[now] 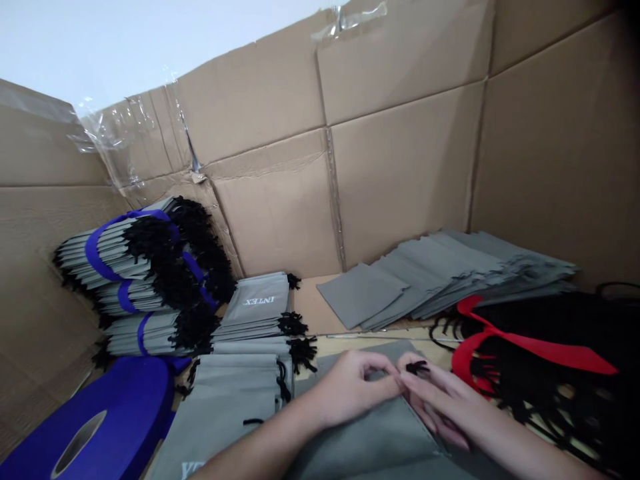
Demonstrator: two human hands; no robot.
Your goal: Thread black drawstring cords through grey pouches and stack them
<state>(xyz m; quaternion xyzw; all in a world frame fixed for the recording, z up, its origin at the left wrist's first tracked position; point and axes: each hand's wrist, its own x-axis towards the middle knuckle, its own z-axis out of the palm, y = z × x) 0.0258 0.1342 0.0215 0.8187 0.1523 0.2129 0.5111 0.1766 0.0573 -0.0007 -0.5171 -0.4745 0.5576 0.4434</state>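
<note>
My left hand (353, 387) pinches the upper corner of a grey fabric drawstring bag (370, 433) between thumb and forefinger. Beside it, fingertips nearly meeting, my right hand (443, 397) is closed on a black cord (417, 367), whose frayed end pokes out above the fingers. The rest of that cord is hidden by the hands. Under my left forearm lie stacked grey bags (225, 387) with black cord ends and white lettering. A loose pile of black cords (550, 333) with a red strip (540, 350) around it sits to the right of my right hand.
Flat grey bag pieces (440, 267) lie fanned at the back. Bundles of corded bags tied with blue strips (103, 247) are stacked at left, behind a large roll of blue strip (125, 413). Cardboard walls (400, 160) enclose the work area.
</note>
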